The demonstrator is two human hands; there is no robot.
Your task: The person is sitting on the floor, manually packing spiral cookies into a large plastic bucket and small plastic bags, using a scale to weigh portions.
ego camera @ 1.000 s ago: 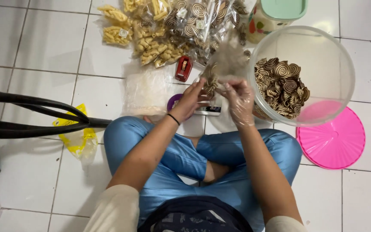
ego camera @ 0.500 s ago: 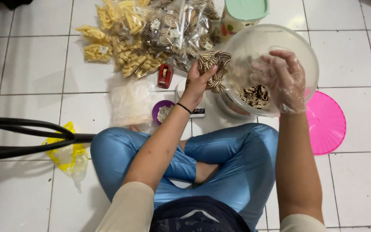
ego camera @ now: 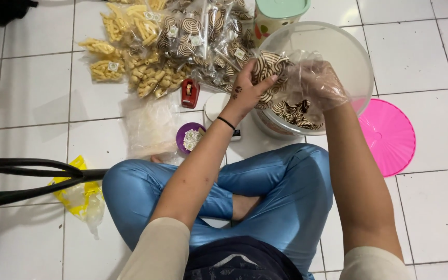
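A person sits cross-legged on the tiled floor (ego camera: 431,218). Just before the knees stands a clear tub (ego camera: 333,46) holding spiral biscuits (ego camera: 296,111). Over its near-left rim the left hand (ego camera: 245,93) has its grip clamped on a small bag (ego camera: 268,67) of biscuits. The gloved right hand (ego camera: 320,83), fingers curled, touches the bag's right side above the tub. Left of the tub lie packed bags (ego camera: 182,41); right of it, a pink lid (ego camera: 390,135).
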